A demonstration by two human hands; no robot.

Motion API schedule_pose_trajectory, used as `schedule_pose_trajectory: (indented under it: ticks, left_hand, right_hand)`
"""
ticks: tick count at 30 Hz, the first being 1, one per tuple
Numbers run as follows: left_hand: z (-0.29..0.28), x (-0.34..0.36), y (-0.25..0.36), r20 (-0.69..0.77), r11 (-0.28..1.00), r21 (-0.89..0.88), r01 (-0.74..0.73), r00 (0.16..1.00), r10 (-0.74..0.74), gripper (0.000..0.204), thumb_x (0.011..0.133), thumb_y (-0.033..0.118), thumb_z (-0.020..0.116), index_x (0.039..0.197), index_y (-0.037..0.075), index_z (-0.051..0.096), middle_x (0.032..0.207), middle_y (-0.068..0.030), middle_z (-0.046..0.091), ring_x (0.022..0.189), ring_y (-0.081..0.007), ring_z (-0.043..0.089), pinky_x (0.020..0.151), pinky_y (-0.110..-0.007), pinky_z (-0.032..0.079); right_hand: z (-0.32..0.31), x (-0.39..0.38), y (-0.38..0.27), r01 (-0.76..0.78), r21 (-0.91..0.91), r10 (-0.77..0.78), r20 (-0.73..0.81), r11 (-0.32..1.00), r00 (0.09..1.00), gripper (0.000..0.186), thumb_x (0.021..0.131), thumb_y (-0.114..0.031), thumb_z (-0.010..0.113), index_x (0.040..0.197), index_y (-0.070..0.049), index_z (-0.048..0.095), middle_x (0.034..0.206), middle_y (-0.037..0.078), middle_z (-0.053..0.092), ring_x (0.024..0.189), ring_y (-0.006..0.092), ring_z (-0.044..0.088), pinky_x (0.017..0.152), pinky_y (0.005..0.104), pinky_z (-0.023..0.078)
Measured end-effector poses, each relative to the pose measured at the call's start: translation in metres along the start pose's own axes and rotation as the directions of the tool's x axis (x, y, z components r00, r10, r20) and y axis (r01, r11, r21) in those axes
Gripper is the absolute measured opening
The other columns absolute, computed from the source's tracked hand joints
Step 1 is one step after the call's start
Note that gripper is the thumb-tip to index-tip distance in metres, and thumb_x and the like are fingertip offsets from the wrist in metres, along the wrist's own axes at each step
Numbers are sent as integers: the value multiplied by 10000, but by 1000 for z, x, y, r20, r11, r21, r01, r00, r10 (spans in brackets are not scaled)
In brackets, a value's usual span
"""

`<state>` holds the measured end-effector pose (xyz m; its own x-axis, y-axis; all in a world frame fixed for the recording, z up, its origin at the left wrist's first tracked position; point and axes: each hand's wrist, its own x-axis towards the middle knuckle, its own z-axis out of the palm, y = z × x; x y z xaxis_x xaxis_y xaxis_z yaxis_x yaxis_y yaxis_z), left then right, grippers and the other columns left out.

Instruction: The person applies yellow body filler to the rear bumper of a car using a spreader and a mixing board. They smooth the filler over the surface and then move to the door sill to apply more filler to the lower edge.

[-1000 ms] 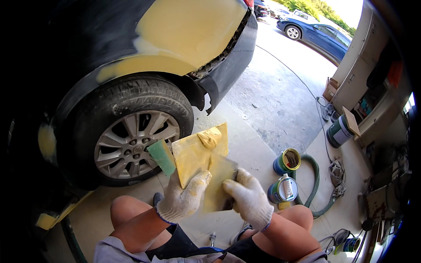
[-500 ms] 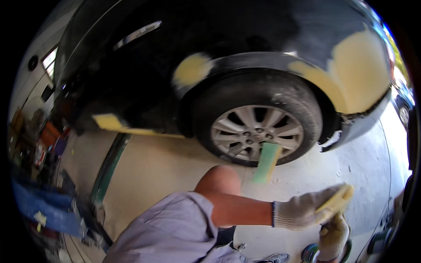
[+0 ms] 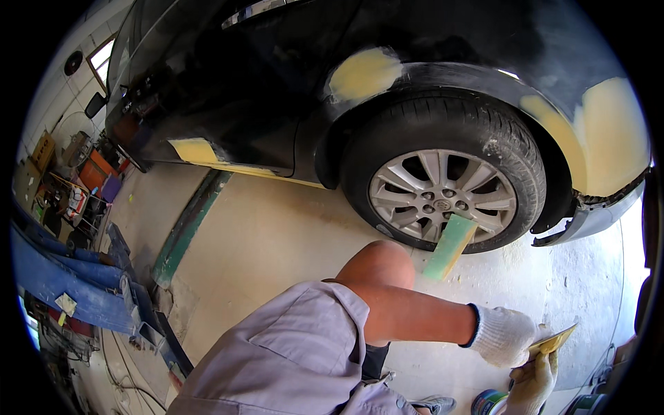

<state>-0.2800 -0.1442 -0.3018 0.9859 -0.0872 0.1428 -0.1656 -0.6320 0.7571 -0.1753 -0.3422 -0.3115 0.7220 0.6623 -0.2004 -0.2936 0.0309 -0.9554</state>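
Observation:
My left hand [image 3: 503,337], in a white knit glove, reaches across from the left, fingers closed on a thin plate [image 3: 555,343] smeared with yellow filler. Just below it, my right hand [image 3: 534,384] wears a stained glove. Its curled fingers press up to the plate's underside; whatever they pinch is hidden. Beyond my hands stands a dark car with a wheel [image 3: 443,197] and dull yellow filler patches on the door edge [image 3: 365,73], wheel arch [image 3: 557,128] and rear corner [image 3: 614,138]. A long green and yellow block [image 3: 451,247] leans against the wheel.
A round tin [image 3: 488,402] stands on the floor beside my shoe and right hand. At the left are a blue metal lift arm [image 3: 76,287] and a green beam [image 3: 187,232] running under the car. Boxes and clutter [image 3: 76,180] line the far left wall.
My view has shifted, so the car sits further right in it. The plate has tilted from broadside to nearly edge-on between my hands. The green and yellow block still leans on the wheel.

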Motion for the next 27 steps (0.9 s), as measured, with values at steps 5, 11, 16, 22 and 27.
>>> schedule_pose_trajectory:
  ticks: [5, 11, 16, 22, 27]
  left_hand:
    - [-4, 2, -20, 129, 995, -76, 71, 990, -60, 427, 946, 228, 614, 1298, -13, 637, 878, -278, 741, 784, -430, 739, 712, -494, 571]
    - [-10, 2, -14, -159, 692, -714, 105, 938, -307, 348, 1001, 260, 591, 1223, -4, 635, 837, -119, 729, 723, -276, 709, 737, -468, 594]
    - [15, 30, -21, 17, -107, -993, -52, 824, -566, 348, 1085, 325, 502, 1271, 55, 617, 1142, -116, 702, 993, -202, 704, 869, -387, 602]
    - [28, 34, -10, 55, -390, -902, -184, 847, -528, 356, 1092, 312, 499, 1324, 61, 597, 1201, -129, 700, 1052, -240, 714, 946, -420, 613]
    - [14, 20, 3, 18, -348, -920, -181, 867, -498, 338, 1067, 321, 543, 1274, 70, 634, 1135, -114, 711, 1042, -233, 706, 933, -415, 608]
  right_hand:
    - [2, -4, -8, 176, 25, -173, -89, 984, 981, 199, 1088, -224, 642, 1142, -34, 658, 1003, 115, 727, 765, 187, 659, 630, 309, 525]
    - [-54, 19, -6, 371, 341, -383, -33, 864, 923, 450, 1111, -353, 612, 1336, 34, 653, 1290, 201, 720, 1142, 280, 713, 983, 417, 581]
    - [-21, 32, 13, 614, -153, -632, -151, 775, 760, 320, 1107, -274, 585, 1257, -1, 660, 1136, 122, 751, 1007, 308, 735, 841, 400, 599]
    - [31, 8, 10, 857, -147, -817, 258, 494, 516, 612, 1132, -406, 551, 1515, 72, 537, 1487, 259, 617, 1354, 367, 627, 1146, 486, 505]
    - [18, 9, -4, 842, -370, -767, 373, 392, 521, 536, 1115, -326, 562, 1517, 27, 548, 1517, 257, 600, 1394, 398, 589, 1185, 488, 454]
